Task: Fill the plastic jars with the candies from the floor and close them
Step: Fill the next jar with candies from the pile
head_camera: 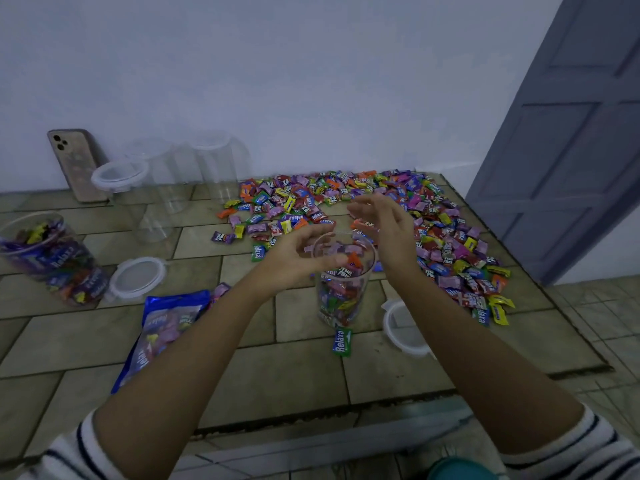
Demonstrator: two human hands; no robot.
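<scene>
A clear plastic jar [343, 292] stands upright on the tiled floor in the middle, mostly filled with wrapped candies. My left hand [298, 258] hovers at its left rim with relaxed, spread fingers. My right hand [384, 226] is just above and right of the rim, fingers loosely open, with several candies dropping from it into the jar. A wide heap of colourful candies [346, 202] covers the floor behind and to the right. One green candy [342, 342] lies in front of the jar. A white lid [403, 336] lies right of the jar, partly hidden by my right forearm.
A filled jar [52, 258] stands at the left with a lid [138, 277] beside it. Empty clear jars [166, 188] stand by the wall, one with a lid on [119, 174]. A phone [76, 164] leans on the wall. A blue candy bag [159, 330] lies near my left forearm. A grey door [568, 133] is right.
</scene>
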